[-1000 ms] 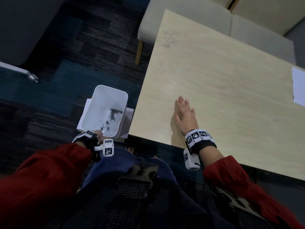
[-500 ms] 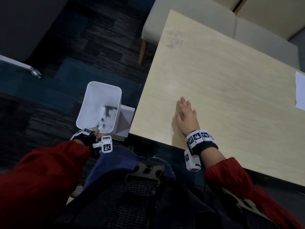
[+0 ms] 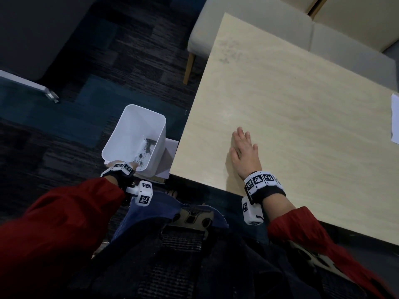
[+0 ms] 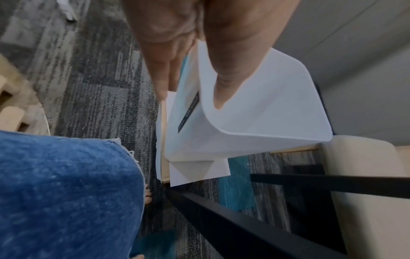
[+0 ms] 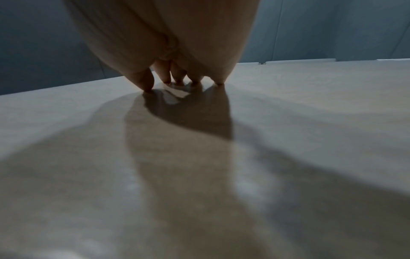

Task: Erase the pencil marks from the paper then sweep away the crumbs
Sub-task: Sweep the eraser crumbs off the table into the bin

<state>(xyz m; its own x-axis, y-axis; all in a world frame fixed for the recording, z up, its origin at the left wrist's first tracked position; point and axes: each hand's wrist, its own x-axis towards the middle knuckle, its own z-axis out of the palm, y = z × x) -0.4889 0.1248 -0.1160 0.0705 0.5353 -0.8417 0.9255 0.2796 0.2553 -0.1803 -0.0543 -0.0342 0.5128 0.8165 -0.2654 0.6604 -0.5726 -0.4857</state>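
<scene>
Hidden: most of left hand point(image 3: 121, 164) behind its wrist band in head view; paper point(image 3: 395, 118) cut off by the right frame edge, no marks readable on the sliver showing.
Hard to make out: dark specks and grey smear in the bin's point(image 3: 121, 145) lower corner, likely crumbs point(image 3: 145, 152), too small to tell apart; faint grey smudge point(image 3: 226, 53) near the table's far corner.
Left grip: thumb point(image 4: 230, 70) inside the bin wall, fingers point(image 4: 162, 57) outside, pinching the near rim; bin held tilted beside the table's left edge, below tabletop level.
Right grip: right hand point(image 3: 245, 151) relaxed, fingers straight and together, fingertips point(image 5: 146, 85) touching the tabletop near the front corner, grasping nothing.
Paper place: far right of the table point(image 3: 302, 117), well apart from both hands.
Materials: bin white, smooth plastic, rectangular with rounded corners; table pale wood-grain laminate, black frame beneath.
Under the bin: white folded sheet point(image 4: 199, 169) on a thin wooden board, partly covered.
Surroundings: dark and teal patterned carpet point(image 3: 82, 108); beige upholstered seat point(image 3: 259, 29) beyond the table.
</scene>
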